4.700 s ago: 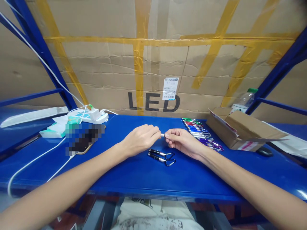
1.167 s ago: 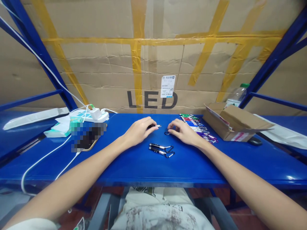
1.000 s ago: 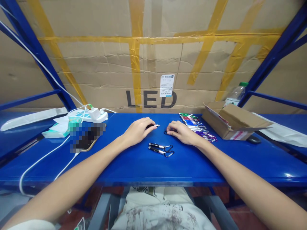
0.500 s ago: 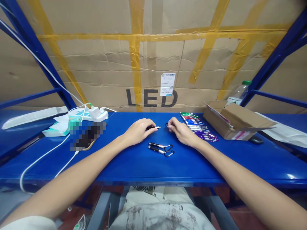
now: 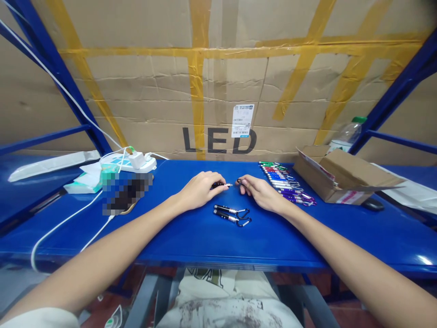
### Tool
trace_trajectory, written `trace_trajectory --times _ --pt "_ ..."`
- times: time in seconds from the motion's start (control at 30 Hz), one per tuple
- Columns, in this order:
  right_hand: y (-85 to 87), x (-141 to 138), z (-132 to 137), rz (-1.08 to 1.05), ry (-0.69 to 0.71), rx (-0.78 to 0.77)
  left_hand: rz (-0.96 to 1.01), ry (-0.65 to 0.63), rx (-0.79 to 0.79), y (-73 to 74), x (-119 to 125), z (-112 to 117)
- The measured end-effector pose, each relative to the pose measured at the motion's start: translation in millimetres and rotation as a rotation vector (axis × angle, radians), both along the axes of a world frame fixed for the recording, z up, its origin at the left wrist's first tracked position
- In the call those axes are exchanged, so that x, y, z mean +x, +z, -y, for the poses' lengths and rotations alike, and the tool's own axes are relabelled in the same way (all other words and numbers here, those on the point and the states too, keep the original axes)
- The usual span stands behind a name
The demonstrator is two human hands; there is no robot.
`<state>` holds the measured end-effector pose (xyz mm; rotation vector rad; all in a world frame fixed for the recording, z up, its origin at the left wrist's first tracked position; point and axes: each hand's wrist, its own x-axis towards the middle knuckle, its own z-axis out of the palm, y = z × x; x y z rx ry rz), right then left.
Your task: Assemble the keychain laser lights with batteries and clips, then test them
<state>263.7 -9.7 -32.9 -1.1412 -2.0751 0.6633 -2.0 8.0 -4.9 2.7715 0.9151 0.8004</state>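
Between its fingers and thumb my left hand (image 5: 200,189) is closed on a small black keychain flashlight (image 5: 217,185), whose silver tip points right. Facing it, my right hand (image 5: 257,190) pinches a black carabiner clip (image 5: 239,181); a small gap separates clip and tip. Just below the hands, two black flashlights with carabiners lie side by side, the upper flashlight (image 5: 223,208) and the lower flashlight (image 5: 226,216). To the right of my right hand is a row of similar flashlights (image 5: 278,177) in green, red, blue, silver and purple, several of each or fewer.
An open cardboard box (image 5: 344,177) stands at right, with a dark mouse-like object (image 5: 373,204) and a green-capped bottle (image 5: 353,130) by it. On the left lie a phone (image 5: 128,193), cables, a tissue pack (image 5: 83,182) and a power strip (image 5: 150,163). A large carton (image 5: 153,100) backs the blue table (image 5: 177,241).
The fingers of my right hand have loosened and turned, bringing the carabiner clip more into sight. My left hand keeps its hold. The whole view has shifted slightly.
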Motion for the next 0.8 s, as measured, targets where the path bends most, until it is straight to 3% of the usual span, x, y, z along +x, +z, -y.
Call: trace_trajectory --times 0.3,0.63,0.8 --pt "5.1 -1 0 -0.100 0.066 -0.142 -0.005 0.003 -0.005 -0.7 0 0" --pt "10.6 -6 5 -0.380 0.072 -0.322 0.037 0.021 -0.124 -3.7 2 2" --pt "8.9 -7 3 -0.429 0.071 -0.278 0.034 0.011 -0.142 -6.3 3 1"
